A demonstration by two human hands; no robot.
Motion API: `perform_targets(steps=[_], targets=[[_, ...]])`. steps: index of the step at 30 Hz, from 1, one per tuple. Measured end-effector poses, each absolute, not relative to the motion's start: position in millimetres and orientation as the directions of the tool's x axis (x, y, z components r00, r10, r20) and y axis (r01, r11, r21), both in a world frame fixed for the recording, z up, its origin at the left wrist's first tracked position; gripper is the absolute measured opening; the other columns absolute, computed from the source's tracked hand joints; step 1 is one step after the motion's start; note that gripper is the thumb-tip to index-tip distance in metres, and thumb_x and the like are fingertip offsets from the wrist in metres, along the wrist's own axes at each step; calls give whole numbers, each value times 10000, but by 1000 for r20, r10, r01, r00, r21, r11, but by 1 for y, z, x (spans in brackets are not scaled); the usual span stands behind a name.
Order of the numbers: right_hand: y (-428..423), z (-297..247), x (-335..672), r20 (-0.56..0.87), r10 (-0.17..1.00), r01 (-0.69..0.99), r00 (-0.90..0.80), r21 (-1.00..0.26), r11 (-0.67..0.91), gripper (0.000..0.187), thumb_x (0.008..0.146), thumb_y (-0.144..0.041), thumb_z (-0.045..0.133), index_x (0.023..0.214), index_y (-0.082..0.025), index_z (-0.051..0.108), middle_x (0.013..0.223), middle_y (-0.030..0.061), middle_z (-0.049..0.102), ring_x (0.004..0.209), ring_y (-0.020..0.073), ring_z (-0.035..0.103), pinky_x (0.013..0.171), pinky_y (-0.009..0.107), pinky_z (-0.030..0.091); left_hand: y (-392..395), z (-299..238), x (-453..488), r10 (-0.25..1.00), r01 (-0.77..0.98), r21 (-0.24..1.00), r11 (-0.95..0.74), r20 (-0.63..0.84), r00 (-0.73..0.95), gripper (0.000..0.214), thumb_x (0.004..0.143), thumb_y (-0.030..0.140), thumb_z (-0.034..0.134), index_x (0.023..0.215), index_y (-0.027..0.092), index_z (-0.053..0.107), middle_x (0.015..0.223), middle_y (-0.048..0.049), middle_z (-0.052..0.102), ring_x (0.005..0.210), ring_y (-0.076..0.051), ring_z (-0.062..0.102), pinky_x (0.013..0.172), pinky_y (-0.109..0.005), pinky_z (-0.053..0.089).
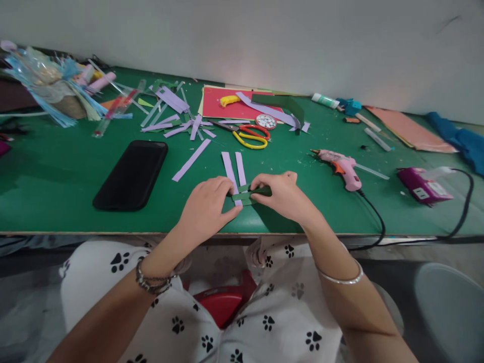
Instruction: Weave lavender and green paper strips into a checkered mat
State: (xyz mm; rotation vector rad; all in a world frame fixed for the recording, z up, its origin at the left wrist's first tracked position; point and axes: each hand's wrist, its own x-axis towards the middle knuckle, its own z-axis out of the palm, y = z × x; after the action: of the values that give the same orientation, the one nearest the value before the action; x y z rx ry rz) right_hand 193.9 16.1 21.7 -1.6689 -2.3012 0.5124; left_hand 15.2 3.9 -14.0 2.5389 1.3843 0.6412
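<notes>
Near the front edge of the table, two lilac paper strips lie side by side, the left strip longer than the right strip. Green paper strips cross them at their near ends. My left hand presses its fingertips and thumb on the left lilac strip where the papers cross. Between thumb and fingers, my right hand pinches a green paper strip from the right. Its fingers hide part of the crossing.
A black phone lies left, near a loose lilac strip. Behind are scissors, more cut strips and red paper. At right sit a pink glue gun, its cord, and a purple power adapter.
</notes>
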Motion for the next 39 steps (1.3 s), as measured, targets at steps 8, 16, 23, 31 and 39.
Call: perform_targets(steps=[8, 16, 23, 31, 39], targets=[[19, 18, 195, 11, 965, 865, -261, -441, 238, 60, 777, -221, 574, 778, -212, 633, 703, -18, 653, 709, 147, 576, 806, 365, 195, 4, -10, 16, 825, 750, 344, -565, 257, 504, 124, 798, 296, 521, 843, 192, 470, 952, -62, 590, 880, -233, 553, 733, -355, 425], [21, 11, 199, 38, 950, 831, -310, -474, 291, 110, 797, -181, 517, 765, -227, 611, 710, -40, 626, 722, 131, 572, 885, 398, 160, 5, -9, 15, 824, 758, 324, -566, 250, 508, 117, 813, 297, 501, 850, 186, 489, 914, -63, 591, 848, -232, 555, 716, -357, 427], [21, 11, 200, 52, 941, 834, -334, -448, 321, 111, 797, -180, 507, 758, -234, 596, 715, -42, 631, 734, 140, 577, 924, 430, 133, 5, -9, 16, 819, 765, 298, -571, 259, 511, 128, 820, 299, 486, 872, 186, 514, 902, -60, 598, 834, -228, 559, 710, -349, 431], [19, 13, 201, 72, 937, 854, -343, -391, 343, 121, 798, -174, 502, 742, -235, 590, 723, -38, 627, 757, 147, 574, 936, 454, 132, 4, -10, 16, 817, 758, 307, -575, 267, 511, 146, 818, 296, 505, 883, 173, 546, 983, -77, 612, 893, -243, 573, 738, -362, 450], [21, 13, 193, 165, 956, 888, -245, -358, 289, 149, 832, -206, 469, 859, -236, 612, 982, 39, 641, 986, 219, 549, 945, 475, 153, 5, -12, 16, 805, 735, 331, -592, 301, 512, 114, 820, 274, 512, 869, 172, 531, 1038, -85, 619, 937, -237, 584, 809, -370, 454]])
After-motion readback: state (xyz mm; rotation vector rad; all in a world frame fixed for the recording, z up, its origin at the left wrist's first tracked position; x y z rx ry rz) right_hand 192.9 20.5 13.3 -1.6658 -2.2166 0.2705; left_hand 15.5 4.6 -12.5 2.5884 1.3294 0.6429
